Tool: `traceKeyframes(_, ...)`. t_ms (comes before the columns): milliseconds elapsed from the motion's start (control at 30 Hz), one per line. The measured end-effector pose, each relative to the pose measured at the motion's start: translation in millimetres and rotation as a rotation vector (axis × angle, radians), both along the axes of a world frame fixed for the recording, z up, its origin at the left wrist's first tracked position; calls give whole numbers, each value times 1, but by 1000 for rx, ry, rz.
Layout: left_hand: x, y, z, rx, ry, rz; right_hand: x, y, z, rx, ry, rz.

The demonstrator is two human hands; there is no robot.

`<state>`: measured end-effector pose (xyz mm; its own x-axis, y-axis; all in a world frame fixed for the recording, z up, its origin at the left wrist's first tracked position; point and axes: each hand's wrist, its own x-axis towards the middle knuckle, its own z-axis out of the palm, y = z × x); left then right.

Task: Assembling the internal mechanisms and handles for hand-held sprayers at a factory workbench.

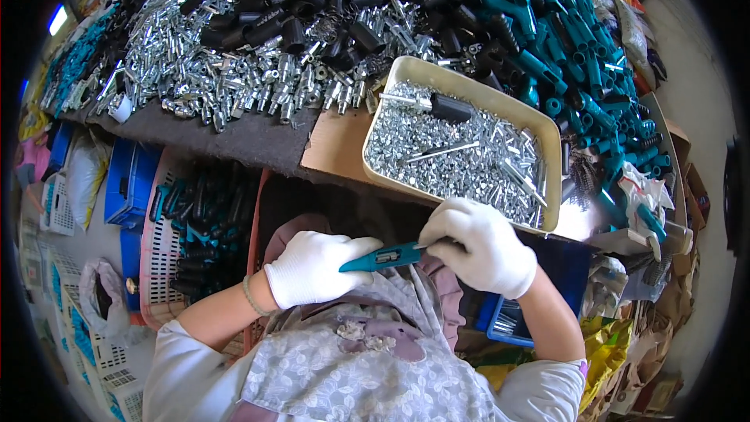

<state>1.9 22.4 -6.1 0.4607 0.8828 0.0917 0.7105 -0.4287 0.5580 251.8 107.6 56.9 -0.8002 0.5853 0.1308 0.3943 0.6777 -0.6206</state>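
Holding one teal handle (383, 256), two hands.

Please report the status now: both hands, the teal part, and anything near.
Left hand and right hand both shut on teal handle. Held over lap. Tray of metal pins just ahead, not touching.

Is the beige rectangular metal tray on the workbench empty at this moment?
No, the beige rectangular metal tray is filled with small shiny silver metal screws and pins, and a black plastic handle piece lies on top of them.
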Motion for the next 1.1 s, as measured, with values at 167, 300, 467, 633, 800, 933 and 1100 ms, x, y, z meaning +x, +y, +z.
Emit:
traceKeyframes(167, 3, -1, 1, 57, -35, -21, -14, -15, -35, 91, 93, 76)
traceKeyframes(300, 5, -4, 2, 8, -42, -11, -23, -17, -46, 190, 95, 141)
traceKeyframes(467, 8, -5, -2, 5, -31, -1, -38, -39, -31, 374, -276, 80)
traceKeyframes(633, 12, -6, 1, -7, 8, -28, -36, -26, -24, 62, -310, 54)
traceKeyframes(800, 9, -10, 10, 107, 1, -84, -23, 4, -23, -306, -399, 138)
traceKeyframes(933, 8, -15, 13, 136, -25, -138, -18, 3, -38, -591, -354, 212)
traceKeyframes(1100, 5, -9, 17, 137, -41, -149, -21, -17, -36, -486, -253, 25)
